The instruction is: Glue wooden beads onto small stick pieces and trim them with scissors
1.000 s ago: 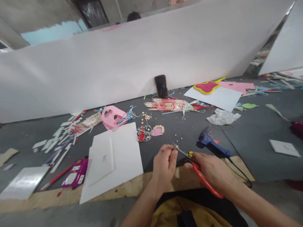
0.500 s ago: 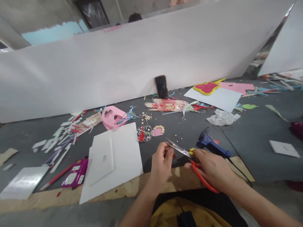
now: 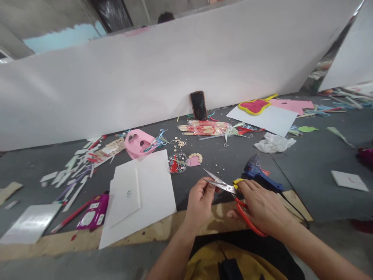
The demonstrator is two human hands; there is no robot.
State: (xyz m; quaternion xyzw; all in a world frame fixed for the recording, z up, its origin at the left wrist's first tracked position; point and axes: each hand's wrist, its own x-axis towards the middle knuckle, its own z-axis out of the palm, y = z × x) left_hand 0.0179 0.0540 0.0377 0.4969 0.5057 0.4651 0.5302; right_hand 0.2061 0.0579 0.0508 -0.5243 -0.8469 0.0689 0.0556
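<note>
My right hand (image 3: 259,202) is closed around a pair of scissors (image 3: 223,186) with red handles, its metal blades spread and pointing left. A bit of yellow material (image 3: 237,182) shows at my right fingertips, beside the scissors' pivot. My left hand (image 3: 201,198) is pinched at the lower blade. Whatever its fingertips hold, if anything, is too small or hidden to make out. Just beyond the blades lie a clear flower-shaped box of beads (image 3: 177,163) and a pink tag (image 3: 194,161) edged with small pale pieces.
Right of my hands rests a blue glue gun (image 3: 260,175) with its black cord. White sheets (image 3: 159,186) and a purple packet (image 3: 93,212) lie to the left. Further back are a bundle of sticks (image 3: 206,128), crumpled tissue (image 3: 274,144) and a phone (image 3: 198,105) against the white board (image 3: 163,77).
The scissor blades have opened wider, and their tips now straddle my left fingertips more plainly. Both hands stay in nearly the same place. The view has shifted very slightly.
</note>
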